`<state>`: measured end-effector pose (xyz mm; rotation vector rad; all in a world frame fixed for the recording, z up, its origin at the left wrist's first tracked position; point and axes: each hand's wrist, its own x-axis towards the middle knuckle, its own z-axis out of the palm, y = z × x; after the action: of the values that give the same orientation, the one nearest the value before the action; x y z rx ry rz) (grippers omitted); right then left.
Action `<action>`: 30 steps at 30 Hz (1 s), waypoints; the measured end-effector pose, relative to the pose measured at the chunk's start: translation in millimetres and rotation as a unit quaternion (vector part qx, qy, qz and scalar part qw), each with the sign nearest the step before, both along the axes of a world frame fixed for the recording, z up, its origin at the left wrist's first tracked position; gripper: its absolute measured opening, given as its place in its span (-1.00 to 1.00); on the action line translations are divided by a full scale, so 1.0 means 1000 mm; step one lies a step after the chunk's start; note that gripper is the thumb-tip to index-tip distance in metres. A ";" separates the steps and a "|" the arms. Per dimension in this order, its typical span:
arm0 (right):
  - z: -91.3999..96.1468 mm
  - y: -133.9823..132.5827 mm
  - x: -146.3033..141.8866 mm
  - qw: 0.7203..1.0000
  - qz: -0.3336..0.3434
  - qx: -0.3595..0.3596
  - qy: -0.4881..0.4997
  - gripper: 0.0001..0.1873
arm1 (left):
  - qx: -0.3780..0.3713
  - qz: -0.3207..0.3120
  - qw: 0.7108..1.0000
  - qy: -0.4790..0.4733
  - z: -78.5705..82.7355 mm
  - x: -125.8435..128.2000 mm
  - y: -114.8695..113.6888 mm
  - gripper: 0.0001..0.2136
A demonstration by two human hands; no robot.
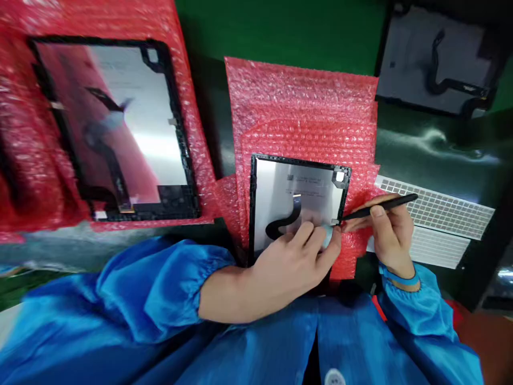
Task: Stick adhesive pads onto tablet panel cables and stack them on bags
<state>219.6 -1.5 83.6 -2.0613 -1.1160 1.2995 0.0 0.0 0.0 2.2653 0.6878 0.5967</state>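
Observation:
A tablet display panel (276,179) lies back side up, with a silver back, a black frame and a curved black flex cable (286,216). My left hand (294,256) rests over its lower part, fingers bent and closed at the right edge. A pale blue piece (327,235) shows by those fingertips; what they pinch is hidden. In my right hand (390,230) is a slim black pen-shaped tool (380,207), its tip at the panel's right edge near a small pale tab (335,221). The panel's bottom is hidden behind my left hand and forearm.
Red bubble-wrap pouches (300,96) lie under the panel. At the left, another display panel (160,133) rests on red bubble wrap. A darker panel (417,59) is at the upper right. Sheets of small white stickers (441,208) lie right of my right hand.

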 end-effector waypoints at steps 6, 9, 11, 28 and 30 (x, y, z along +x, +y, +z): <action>-0.212 -0.021 0.084 0.955 0.035 0.168 0.241 -0.91 | 0.172 0.037 0.952 0.250 -0.094 0.070 -0.029 -0.68; -0.245 -0.018 0.088 0.938 0.036 0.198 0.281 -0.92 | 0.203 0.042 0.931 0.302 -0.108 0.077 -0.033 -0.63; -0.243 -0.018 0.087 0.939 0.034 0.197 0.281 -0.92 | 0.202 0.039 0.928 0.310 -0.108 0.076 -0.032 -0.58; -0.224 -0.003 0.130 0.945 -0.031 0.264 0.193 -0.81 | 0.188 0.041 0.954 0.230 -0.117 0.074 -0.016 -0.64; -0.224 -0.012 0.146 0.952 -0.030 0.254 0.165 -0.78 | 0.192 0.038 0.962 0.188 -0.115 0.077 -0.021 -0.68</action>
<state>365.5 -13.4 -140.2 -1.4313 -1.0824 1.1255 77.5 -21.2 -115.1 2.7658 0.9087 0.3582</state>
